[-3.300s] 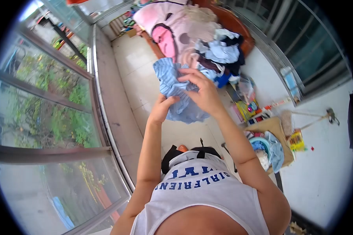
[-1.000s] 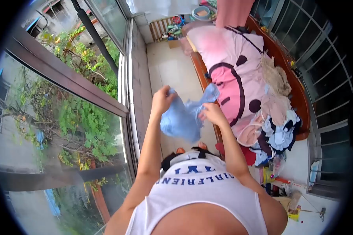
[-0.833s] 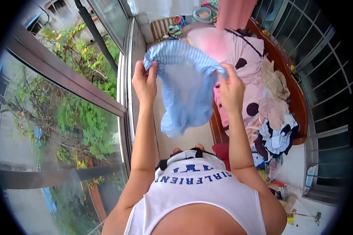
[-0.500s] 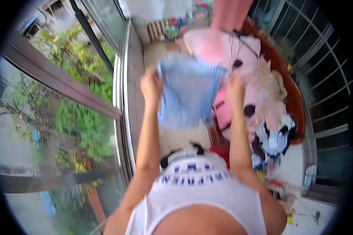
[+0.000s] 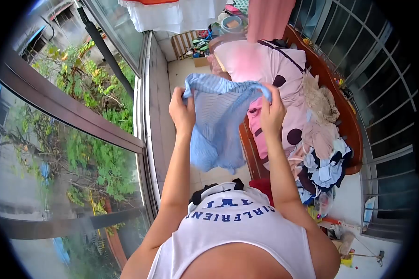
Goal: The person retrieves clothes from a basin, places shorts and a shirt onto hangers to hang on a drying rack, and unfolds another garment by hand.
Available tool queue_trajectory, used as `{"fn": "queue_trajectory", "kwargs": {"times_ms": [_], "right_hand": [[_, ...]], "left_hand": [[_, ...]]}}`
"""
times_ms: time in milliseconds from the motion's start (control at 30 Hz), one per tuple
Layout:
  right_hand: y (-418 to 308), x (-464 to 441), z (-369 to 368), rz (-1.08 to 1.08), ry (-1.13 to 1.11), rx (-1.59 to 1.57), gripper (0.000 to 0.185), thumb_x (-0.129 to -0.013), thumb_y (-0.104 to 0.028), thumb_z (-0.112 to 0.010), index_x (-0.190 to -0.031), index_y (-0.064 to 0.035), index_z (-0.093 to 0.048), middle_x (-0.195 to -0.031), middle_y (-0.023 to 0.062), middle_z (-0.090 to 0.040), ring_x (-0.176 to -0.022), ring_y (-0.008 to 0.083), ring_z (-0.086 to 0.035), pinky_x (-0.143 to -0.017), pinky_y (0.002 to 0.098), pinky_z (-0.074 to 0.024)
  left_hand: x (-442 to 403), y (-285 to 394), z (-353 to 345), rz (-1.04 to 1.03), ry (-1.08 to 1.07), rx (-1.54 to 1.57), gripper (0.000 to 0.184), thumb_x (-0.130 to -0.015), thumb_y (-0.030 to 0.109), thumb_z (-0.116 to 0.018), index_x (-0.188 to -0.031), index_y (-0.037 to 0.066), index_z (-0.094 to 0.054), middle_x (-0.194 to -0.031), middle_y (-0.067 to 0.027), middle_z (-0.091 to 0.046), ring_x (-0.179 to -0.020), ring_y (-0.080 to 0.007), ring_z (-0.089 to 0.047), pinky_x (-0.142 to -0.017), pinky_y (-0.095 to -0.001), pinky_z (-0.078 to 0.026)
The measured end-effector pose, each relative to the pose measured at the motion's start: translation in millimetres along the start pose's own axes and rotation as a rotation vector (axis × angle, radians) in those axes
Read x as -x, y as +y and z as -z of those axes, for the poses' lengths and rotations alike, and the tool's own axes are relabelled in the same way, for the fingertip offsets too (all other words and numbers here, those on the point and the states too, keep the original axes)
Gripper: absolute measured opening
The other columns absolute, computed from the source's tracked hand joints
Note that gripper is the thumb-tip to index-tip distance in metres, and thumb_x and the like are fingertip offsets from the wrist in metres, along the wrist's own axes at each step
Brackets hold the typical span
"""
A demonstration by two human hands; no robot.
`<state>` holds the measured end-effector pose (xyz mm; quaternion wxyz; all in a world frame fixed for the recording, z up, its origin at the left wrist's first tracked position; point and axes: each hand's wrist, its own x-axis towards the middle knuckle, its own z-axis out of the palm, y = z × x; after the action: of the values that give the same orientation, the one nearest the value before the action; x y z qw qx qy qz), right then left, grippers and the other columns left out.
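A sheer light-blue striped garment (image 5: 216, 121) hangs stretched between my two hands, in front of my chest. My left hand (image 5: 181, 109) pinches its upper left corner, and my right hand (image 5: 272, 110) grips the upper right corner. The band along its top sags a little between them. Below, the cloth falls loosely in folds above the tiled floor. Its exact kind of clothing cannot be made out.
On the right stands a wooden-framed bed (image 5: 351, 116) with a pink dotted cover (image 5: 288, 93) and a heap of clothes (image 5: 326, 167). An open window (image 5: 142, 116) runs along the left. White cloth (image 5: 181, 16) and a pink curtain (image 5: 270, 21) hang at the back.
The blue garment was blurred by motion and now hangs more steadily, its lower edge reaching further down. Both hands keep hold of its top corners.
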<state>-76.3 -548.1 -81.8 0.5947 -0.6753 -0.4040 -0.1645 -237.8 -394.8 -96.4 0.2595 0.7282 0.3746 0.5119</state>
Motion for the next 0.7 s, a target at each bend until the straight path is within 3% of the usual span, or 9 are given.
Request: {"fn": "queue_trajectory", "kwargs": {"times_ms": [67, 100, 133, 200, 300, 400, 433, 533, 700], "right_hand": [[39.9, 45.1, -14.4, -0.041, -0.138, 0.232, 0.026, -0.079, -0.006, -0.052, -0.105, -0.0052, -0.057, -0.091, 0.0177, -0.063, -0.083, 0.0323, -0.061, -0.072, 0.0381, -0.0475], [62.2, 60.2, -19.8, -0.335, -0.695, 0.527, 0.026, -0.076, -0.010, -0.055, -0.101, -0.0052, -0.058, -0.084, 0.0176, -0.063, -0.079, 0.0335, -0.061, -0.072, 0.0394, -0.0472], [117.0, 88.8, -15.4, -0.099, -1.174, 0.506, 0.024, -0.075, -0.015, -0.056, -0.098, -0.0058, -0.058, -0.076, 0.0182, -0.062, -0.073, 0.0354, -0.061, -0.067, 0.0420, -0.0467], [103.9, 76.0, -19.0, -0.435, -1.012, 0.058, 0.022, -0.077, -0.017, -0.055, -0.096, -0.0062, -0.057, -0.076, 0.0185, -0.062, -0.070, 0.0359, -0.060, -0.063, 0.0447, -0.0457], [18.0, 1.6, -9.3, -0.214, -0.477, 0.327, 0.019, -0.081, -0.014, -0.053, -0.097, -0.0051, -0.057, -0.074, 0.0174, -0.062, -0.066, 0.0322, -0.060, -0.060, 0.0384, -0.0464], [-1.9, -1.7, -11.2, 0.097, 0.051, 0.016, 0.019, -0.082, -0.004, -0.051, -0.100, -0.0033, -0.057, -0.089, 0.0161, -0.063, -0.079, 0.0318, -0.061, -0.067, 0.0349, -0.0474], [4.6, 16.5, -10.2, 0.078, 0.010, 0.085, 0.019, -0.079, -0.001, -0.053, -0.098, -0.0020, -0.058, -0.097, 0.0151, -0.062, -0.088, 0.0305, -0.060, -0.073, 0.0351, -0.0469], [119.9, 65.9, -11.8, 0.065, -1.246, 0.414, 0.022, -0.078, -0.010, -0.052, -0.099, -0.0072, -0.058, -0.088, 0.0193, -0.062, -0.088, 0.0353, -0.059, -0.073, 0.0422, -0.0468], [36.2, -19.9, 16.7, -0.169, -0.482, 0.394, 0.019, -0.081, -0.017, -0.051, -0.096, -0.0089, -0.058, -0.080, 0.0211, -0.061, -0.076, 0.0389, -0.059, -0.062, 0.0441, -0.0459]], "left_hand": [[19.8, -49.0, -10.1, -0.014, -0.129, -0.130, 0.015, -0.073, 0.008, -0.063, -0.083, 0.002, -0.054, -0.074, -0.0178, -0.058, -0.074, -0.0345, -0.057, -0.064, -0.0379, -0.045], [30.2, -75.8, -11.5, 0.001, -0.415, -0.223, 0.015, -0.072, 0.010, -0.064, -0.082, 0.002, -0.055, -0.075, -0.0171, -0.059, -0.074, -0.0345, -0.057, -0.064, -0.0388, -0.045], [39.1, -91.2, -8.5, 0.021, -0.707, -0.317, 0.016, -0.071, 0.011, -0.064, -0.082, 0.003, -0.056, -0.075, -0.0164, -0.060, -0.074, -0.0345, -0.058, -0.064, -0.0397, -0.045], [23.0, -78.8, -2.2, 0.082, -0.612, -0.351, 0.017, -0.071, 0.013, -0.065, -0.081, 0.003, -0.057, -0.075, -0.0158, -0.060, -0.073, -0.0345, -0.058, -0.063, -0.0397, -0.046], [-10.3, -26.2, 13.3, -0.015, -0.152, 0.031, 0.015, -0.075, 0.012, -0.064, -0.079, 0.002, -0.054, -0.071, -0.0151, -0.059, -0.064, -0.0328, -0.056, -0.057, -0.0367, -0.044], [-11.1, -10.9, 11.2, -0.018, 0.156, 0.082, 0.013, -0.079, 0.011, -0.061, -0.083, 0.003, -0.051, -0.068, -0.0146, -0.057, -0.060, -0.0337, -0.053, -0.057, -0.0394, -0.041], [-3.1, -24.1, 6.5, -0.102, 0.175, -0.028, 0.015, -0.078, 0.010, -0.062, -0.084, 0.004, -0.050, -0.067, -0.0155, -0.054, -0.060, -0.0360, -0.051, -0.057, -0.0412, -0.040], [23.6, -89.5, 2.0, 0.137, -0.675, -0.212, 0.023, -0.070, 0.019, -0.069, -0.077, 0.003, -0.055, -0.069, -0.0159, -0.058, -0.068, -0.0347, -0.057, -0.060, -0.0399, -0.044], [10.7, -46.7, -5.8, 0.096, -0.680, -0.376, 0.028, -0.066, 0.024, -0.072, -0.076, 0.003, -0.057, -0.072, -0.0134, -0.061, -0.071, -0.0324, -0.060, -0.062, -0.0399, -0.046]]}}
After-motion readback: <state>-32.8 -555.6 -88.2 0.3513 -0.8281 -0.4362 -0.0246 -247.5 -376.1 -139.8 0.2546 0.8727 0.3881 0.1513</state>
